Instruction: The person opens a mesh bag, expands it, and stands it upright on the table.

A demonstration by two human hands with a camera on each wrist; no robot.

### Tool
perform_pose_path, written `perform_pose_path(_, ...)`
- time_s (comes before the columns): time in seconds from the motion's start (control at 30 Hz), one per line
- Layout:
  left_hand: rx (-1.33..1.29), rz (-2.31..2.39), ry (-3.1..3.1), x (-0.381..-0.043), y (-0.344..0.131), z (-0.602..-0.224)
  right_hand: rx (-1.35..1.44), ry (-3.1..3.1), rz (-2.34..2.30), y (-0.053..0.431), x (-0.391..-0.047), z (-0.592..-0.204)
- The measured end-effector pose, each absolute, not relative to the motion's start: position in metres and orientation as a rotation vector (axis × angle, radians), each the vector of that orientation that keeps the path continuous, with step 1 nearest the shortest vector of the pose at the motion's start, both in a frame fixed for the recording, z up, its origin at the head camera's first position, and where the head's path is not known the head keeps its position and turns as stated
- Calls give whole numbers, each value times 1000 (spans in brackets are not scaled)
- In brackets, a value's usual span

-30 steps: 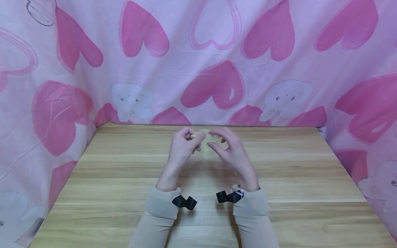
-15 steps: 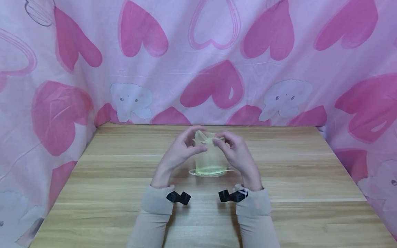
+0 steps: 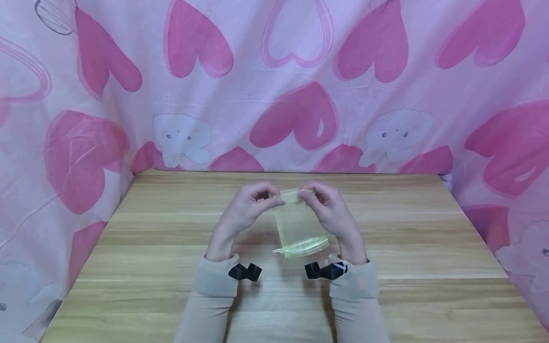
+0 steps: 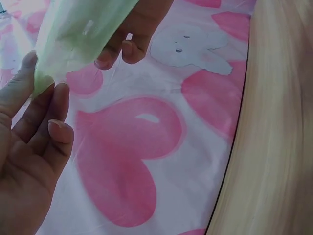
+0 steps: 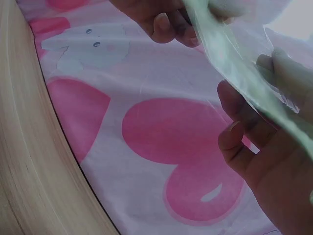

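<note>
A sheer yellow-green organza drawstring bag (image 3: pixel 299 221) hangs between both hands above the table, its gathered edge and pale cord (image 3: pixel 278 250) toward the person. The left hand (image 3: pixel 244 209) pinches its far left corner between thumb and fingers. On the other side the right hand (image 3: pixel 329 209) grips the far edge, thumb on top. In the left wrist view, the bag's corner (image 4: pixel 63 54) sits between the left thumb and fingertips. Folds of thin fabric (image 5: pixel 234 63) run across the right hand in the right wrist view. Whether anything lies inside cannot be made out.
The wood-grain table (image 3: pixel 141 267) spreads under both arms. A pink curtain with hearts (image 3: pixel 296 119) closes off the back and both sides. Small black wrist cameras (image 3: pixel 245 272) jut inward from the beige sleeves.
The bag has swung down into view from a bunched position near the table's far side and is now spread flatter. Both hands have shifted slightly toward the person, and the left has moved its hold.
</note>
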State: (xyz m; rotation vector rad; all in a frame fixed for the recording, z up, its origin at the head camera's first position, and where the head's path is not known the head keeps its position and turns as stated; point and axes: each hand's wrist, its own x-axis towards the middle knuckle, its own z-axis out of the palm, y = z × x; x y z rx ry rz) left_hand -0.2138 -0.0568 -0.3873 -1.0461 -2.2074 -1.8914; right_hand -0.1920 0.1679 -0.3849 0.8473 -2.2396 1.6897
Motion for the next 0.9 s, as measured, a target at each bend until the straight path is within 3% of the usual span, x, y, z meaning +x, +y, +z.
perform_pose_path(0.4,-1126,-1599,-2323,-213,-63,-380,845,-2185,1650,158,-180,-363)
perform_pose_path(0.9,-1147,-1465,-2200,-211,-67,-374,953,-2049,1774,160,-185,-365)
